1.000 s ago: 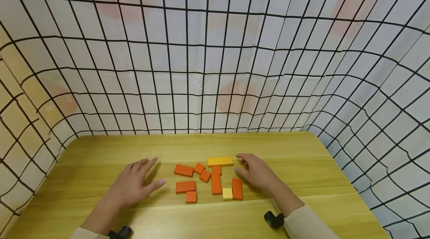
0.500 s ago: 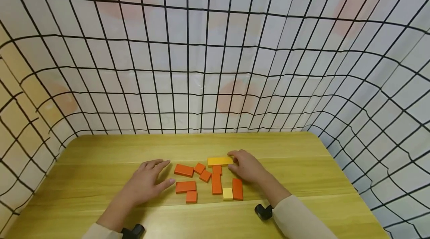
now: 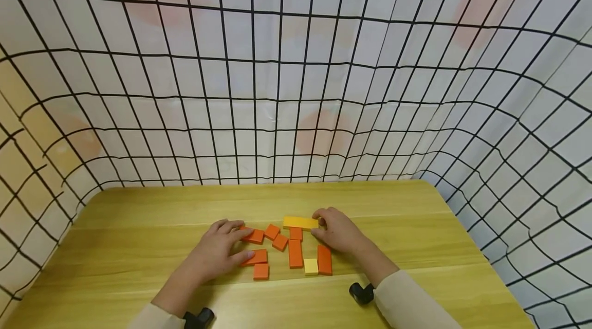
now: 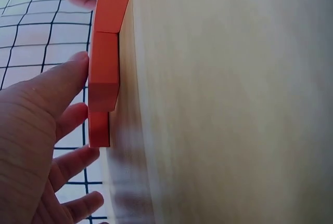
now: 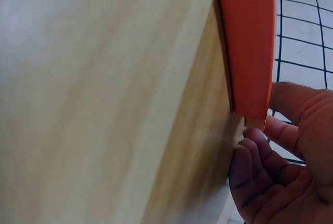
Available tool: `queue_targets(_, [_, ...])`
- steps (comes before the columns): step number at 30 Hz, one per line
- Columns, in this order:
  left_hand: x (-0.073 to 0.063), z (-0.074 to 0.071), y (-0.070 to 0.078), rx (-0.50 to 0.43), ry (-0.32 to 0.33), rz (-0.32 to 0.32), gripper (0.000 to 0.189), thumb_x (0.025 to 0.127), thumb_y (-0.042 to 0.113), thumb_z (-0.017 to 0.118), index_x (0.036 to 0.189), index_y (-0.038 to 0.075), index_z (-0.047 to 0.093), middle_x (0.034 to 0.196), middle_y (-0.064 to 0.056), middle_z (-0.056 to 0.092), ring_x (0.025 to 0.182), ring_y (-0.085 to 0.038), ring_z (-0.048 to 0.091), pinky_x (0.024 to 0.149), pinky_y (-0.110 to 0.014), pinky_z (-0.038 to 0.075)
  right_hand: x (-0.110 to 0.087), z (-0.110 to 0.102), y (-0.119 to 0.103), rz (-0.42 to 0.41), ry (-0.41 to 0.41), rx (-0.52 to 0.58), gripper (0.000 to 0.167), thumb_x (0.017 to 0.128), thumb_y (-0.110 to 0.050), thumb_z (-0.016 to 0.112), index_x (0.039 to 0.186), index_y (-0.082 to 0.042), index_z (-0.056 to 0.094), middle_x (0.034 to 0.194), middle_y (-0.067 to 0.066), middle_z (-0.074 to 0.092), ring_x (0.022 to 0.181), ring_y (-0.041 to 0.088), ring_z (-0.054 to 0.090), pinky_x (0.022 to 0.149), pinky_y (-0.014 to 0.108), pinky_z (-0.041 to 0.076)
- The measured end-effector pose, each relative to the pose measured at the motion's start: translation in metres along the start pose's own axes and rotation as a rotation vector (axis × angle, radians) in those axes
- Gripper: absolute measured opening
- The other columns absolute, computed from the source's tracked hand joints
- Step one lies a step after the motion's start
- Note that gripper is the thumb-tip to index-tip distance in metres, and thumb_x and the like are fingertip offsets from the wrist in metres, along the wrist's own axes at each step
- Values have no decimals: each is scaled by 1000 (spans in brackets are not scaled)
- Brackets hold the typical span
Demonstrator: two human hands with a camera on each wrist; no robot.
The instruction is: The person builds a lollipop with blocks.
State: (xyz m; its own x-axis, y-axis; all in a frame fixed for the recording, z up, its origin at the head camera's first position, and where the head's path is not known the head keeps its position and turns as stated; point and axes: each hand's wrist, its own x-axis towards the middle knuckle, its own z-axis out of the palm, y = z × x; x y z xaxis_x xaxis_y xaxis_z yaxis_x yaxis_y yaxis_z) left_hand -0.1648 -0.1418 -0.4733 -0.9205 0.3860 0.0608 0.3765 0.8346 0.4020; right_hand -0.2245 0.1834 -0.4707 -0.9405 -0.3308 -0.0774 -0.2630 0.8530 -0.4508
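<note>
My left hand (image 3: 217, 252) reaches over the left blocks with relaxed, spread fingers. Its index finger is at an upper orange block (image 3: 256, 237), its thumb at a lower orange block (image 3: 260, 256); firm contact is hard to judge. At the back, my right hand (image 3: 339, 231) pinches the right end of a long yellow block (image 3: 298, 223) between thumb and index finger. In the right wrist view, an orange block (image 5: 250, 52) partly hides that end. Below the yellow block lie a small orange block (image 3: 295, 234) and a longer upright one (image 3: 295, 254).
Two small orange blocks (image 3: 279, 242) lie tilted in the middle. A square orange block (image 3: 261, 271) sits at the front left. A small yellow block (image 3: 311, 267) touches an orange block (image 3: 325, 260) at the front right. Black netting (image 3: 277, 128) rises behind the wooden table (image 3: 139, 205).
My left hand has moved right, onto the left orange blocks. My right hand has moved left and taken hold of the long yellow block's right end. The blocks keep their arrangement.
</note>
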Motion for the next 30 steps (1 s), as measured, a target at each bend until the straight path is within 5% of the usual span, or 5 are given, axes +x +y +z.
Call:
queue_targets(8, [0,1,1,12,12,-2,56,94,52,68,140,20,64,148,-14,56,139,-49,43,113,-66,35,-4,-1,-2,24,-8,17,26,92,-32,77,106,-12,68,90,-1,56,82,15,50,79,35,46])
queue_targets(22, [-2,1,1,4,14,-22,57,93,51,70,140,20,64,148,-14,56,140,-49,43,112,-66,35,-11,-2,-6,28,35,46,27,90,-34,79,104,-13,70,89,-3,57,79,13,51,75,31,47])
queue_targets(30, [-3,0,1,-7,19,-26,57,93,52,70,140,20,64,149,-13,56,140,-49,43,112,-67,35,-21,-9,-14,-84,62,85,27,90,-34,79,108,-16,70,93,-6,59,83,10,52,77,29,49])
